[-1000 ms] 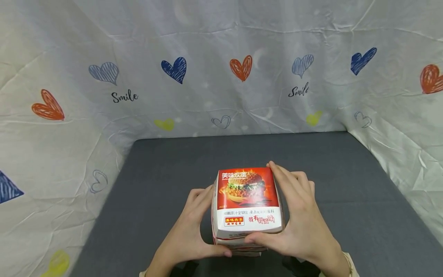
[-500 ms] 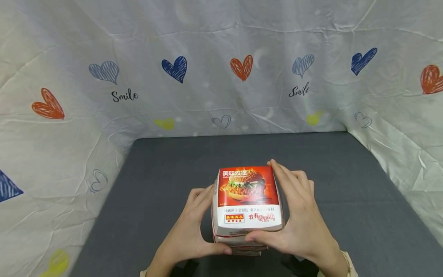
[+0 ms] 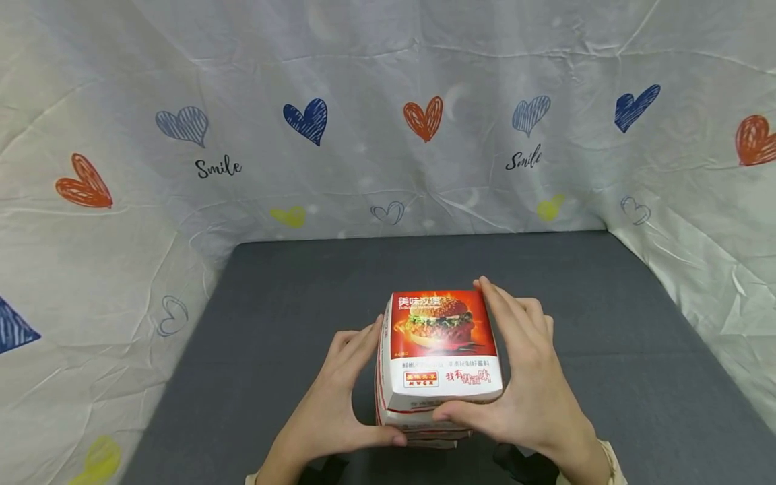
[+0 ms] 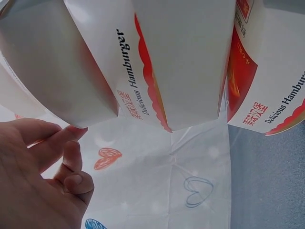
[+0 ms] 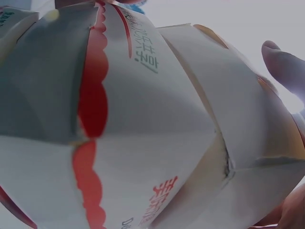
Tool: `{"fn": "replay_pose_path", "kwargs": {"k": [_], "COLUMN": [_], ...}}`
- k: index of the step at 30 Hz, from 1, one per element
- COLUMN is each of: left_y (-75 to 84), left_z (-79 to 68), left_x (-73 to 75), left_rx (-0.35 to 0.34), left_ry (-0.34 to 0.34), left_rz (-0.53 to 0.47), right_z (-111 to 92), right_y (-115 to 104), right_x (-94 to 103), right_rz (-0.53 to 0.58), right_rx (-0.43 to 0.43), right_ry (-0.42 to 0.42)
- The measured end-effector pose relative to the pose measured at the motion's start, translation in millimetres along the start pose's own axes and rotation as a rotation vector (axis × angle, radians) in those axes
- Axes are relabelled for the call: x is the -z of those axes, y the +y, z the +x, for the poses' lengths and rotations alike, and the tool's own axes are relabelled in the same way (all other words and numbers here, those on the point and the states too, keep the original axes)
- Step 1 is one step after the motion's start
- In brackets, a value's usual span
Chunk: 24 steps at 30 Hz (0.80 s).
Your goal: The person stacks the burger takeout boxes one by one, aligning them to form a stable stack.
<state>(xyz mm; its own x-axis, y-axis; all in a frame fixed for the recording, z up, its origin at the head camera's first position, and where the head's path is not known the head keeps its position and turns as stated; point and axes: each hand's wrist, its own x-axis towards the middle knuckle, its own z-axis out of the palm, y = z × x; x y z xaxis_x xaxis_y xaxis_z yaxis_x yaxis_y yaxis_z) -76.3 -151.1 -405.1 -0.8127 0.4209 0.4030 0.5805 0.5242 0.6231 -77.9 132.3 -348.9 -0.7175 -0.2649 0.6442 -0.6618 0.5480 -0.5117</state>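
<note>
Several white-and-red paper hamburger boxes stand in a stack at the front middle of the table. The top burger box (image 3: 445, 337) bears a hamburger picture and sits slightly right of the boxes below. My right hand (image 3: 527, 377) grips the top box, thumb along its front, fingers along its right side. My left hand (image 3: 339, 397) holds the stack's left side, thumb across the front of a lower box (image 3: 424, 421). In the left wrist view, fingertips (image 4: 78, 130) touch a box's edge while other fingers curl. The right wrist view shows the boxes' sides (image 5: 143, 109) and my right thumb (image 5: 286, 67).
A dark grey cloth (image 3: 291, 289) covers the table. Behind it and along both sides hangs a pale curtain (image 3: 364, 54) printed with hearts and the word "Smile".
The top burger box has shifted slightly to the right over the lower boxes. My right hand has moved a little right with it; the left hand has stayed almost still.
</note>
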Motion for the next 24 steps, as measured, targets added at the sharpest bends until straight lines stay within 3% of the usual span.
{"fn": "replay_pose_path", "kwargs": {"k": [15,24], "left_y": [-2.3,-5.3], "left_z": [0.9,-5.5], "left_x": [-0.7,-0.5], "left_rx": [0.003,0.046], "left_ry": [-0.001,0.0], "left_rz": [0.015,0.02], "right_z": [0.8,-0.2], "right_y": [1.0,2.4], "right_x": [2.1,3.8], "right_rz": [0.001,0.009], "right_rx": [-0.007,-0.018], "right_ry": [0.017,0.015]}}
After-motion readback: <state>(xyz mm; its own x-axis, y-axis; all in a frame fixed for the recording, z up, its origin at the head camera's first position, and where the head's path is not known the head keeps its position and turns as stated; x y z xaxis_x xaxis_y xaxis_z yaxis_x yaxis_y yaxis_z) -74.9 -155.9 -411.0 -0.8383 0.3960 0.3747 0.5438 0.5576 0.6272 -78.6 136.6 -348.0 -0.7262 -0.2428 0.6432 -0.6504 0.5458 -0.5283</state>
